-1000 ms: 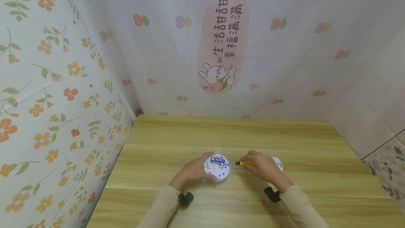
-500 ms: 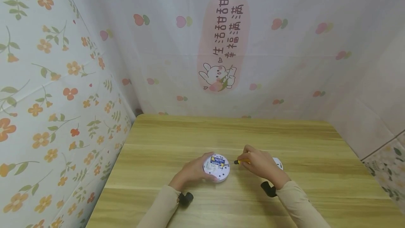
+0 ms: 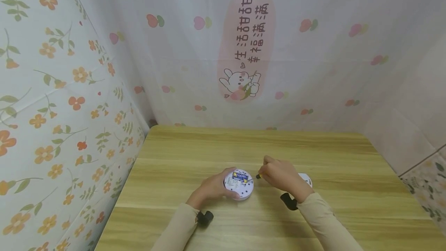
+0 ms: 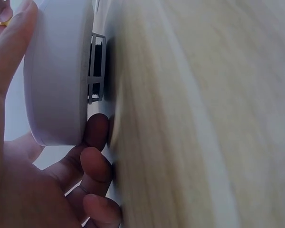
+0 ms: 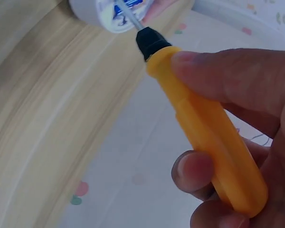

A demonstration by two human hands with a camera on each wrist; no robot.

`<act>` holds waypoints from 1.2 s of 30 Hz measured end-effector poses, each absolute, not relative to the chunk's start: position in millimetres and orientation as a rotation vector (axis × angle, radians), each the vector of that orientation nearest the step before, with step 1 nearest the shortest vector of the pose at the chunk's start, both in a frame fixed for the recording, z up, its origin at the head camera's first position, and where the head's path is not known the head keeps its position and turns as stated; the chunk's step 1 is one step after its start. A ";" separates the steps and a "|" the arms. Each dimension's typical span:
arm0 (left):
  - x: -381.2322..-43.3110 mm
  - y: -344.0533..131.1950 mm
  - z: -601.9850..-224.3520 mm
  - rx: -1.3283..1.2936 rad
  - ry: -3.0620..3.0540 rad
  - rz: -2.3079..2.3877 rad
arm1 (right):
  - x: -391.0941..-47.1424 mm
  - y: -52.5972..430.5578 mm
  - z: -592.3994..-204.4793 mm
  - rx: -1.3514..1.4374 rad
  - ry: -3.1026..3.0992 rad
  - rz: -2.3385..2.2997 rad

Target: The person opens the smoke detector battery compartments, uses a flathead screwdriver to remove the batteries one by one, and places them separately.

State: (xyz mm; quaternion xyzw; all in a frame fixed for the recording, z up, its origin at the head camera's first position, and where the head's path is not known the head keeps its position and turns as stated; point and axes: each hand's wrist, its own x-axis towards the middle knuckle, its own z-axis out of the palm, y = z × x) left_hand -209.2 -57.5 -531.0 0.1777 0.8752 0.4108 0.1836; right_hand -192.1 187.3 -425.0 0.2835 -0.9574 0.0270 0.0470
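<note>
My left hand (image 3: 214, 187) grips a round white smoke detector (image 3: 241, 192) from its left side, thumb at the near edge. In the head view its back faces up, with blue batteries (image 3: 239, 176) in the compartment. The left wrist view shows its vented grille (image 4: 97, 69) facing the wooden surface, with curled fingertips (image 4: 96, 161) beneath the rim. My right hand (image 3: 283, 176) holds a screwdriver (image 5: 213, 142) by its yellow handle, thumb near the black collar. The metal shaft slants to the battery area of the detector. The tip is too small to make out.
A white plate (image 3: 306, 179) lies on the wooden table (image 3: 195, 146), partly hidden behind my right hand. A printed curtain (image 3: 174, 61) hangs at the table's far edge, and a floral one (image 3: 76, 127) on the left.
My right hand has moved a little left and away from me, with the screwdriver tilting more steeply and its handle now mostly hidden in the head view. My left hand and the detector stay put.
</note>
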 end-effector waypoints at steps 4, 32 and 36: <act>-208.3 -57.1 -529.6 0.488 2.454 1.185 | -192.1 181.3 -423.2 0.842 -2.904 0.035; -207.9 -56.1 -524.1 0.466 2.464 1.136 | -189.5 211.7 -454.4 0.730 -2.958 0.383; -207.8 -55.8 -524.0 0.465 2.464 1.135 | -186.8 216.9 -460.5 0.694 -2.969 0.457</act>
